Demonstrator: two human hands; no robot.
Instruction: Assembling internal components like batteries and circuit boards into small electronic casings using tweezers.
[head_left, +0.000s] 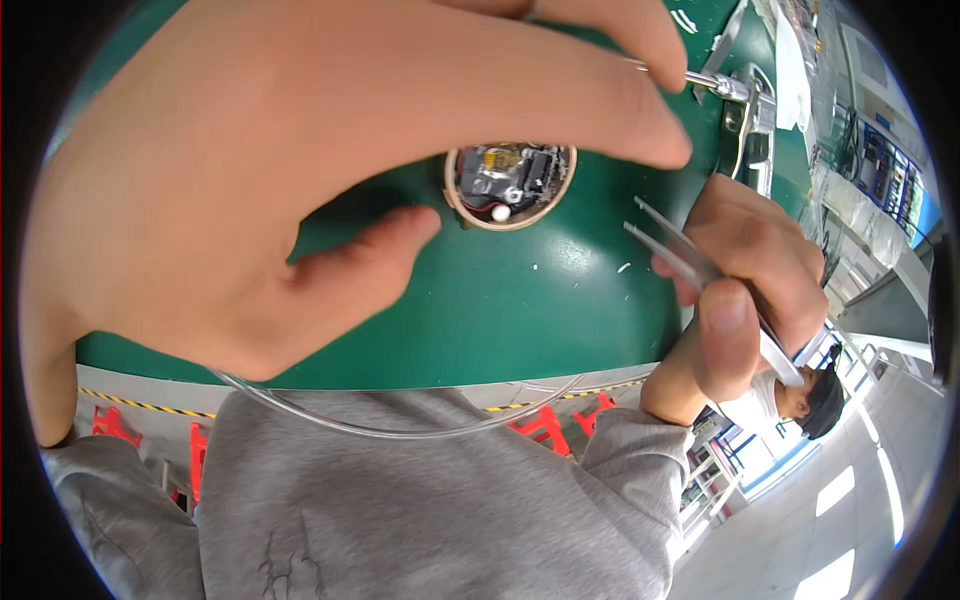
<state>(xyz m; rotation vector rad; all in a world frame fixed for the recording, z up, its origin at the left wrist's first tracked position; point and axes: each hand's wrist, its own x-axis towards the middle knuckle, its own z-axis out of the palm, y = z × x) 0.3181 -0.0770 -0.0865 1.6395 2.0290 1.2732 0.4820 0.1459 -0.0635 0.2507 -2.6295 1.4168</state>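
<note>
Nearest of all, the left hand [230, 180] arches large across the view, its thumb and index finger wide apart, the thumb tip just beside the rim of a round case and the index finger covering its upper edge; whether it touches the case cannot be told, nor whether its other fingers grip a thin metal rod [715, 82] running beneath them; the right hand [765, 255] pinches a pair of silver tweezers [700, 272] between thumb and curled fingers, the two tips slightly apart and clear of the case, aimed up and left; the clear tube [400, 433] bows across the front of a grey sweatshirt [420, 510]; beyond, on the green tabletop [450, 310], sits that round case [450, 180], open-topped, tan-rimmed and packed with dark, shiny circuitry; inside it show a gold patch [500, 160], a short red wire [478, 205] and, near the lower rim, a round white piece [501, 213]; small white scraps [624, 267] lie to its right, and past them stands a metal fixture [760, 120]; farther off are red stools [545, 430], yellow-and-black floor tape [150, 403] and another person in a dark cap [826, 405].
</note>
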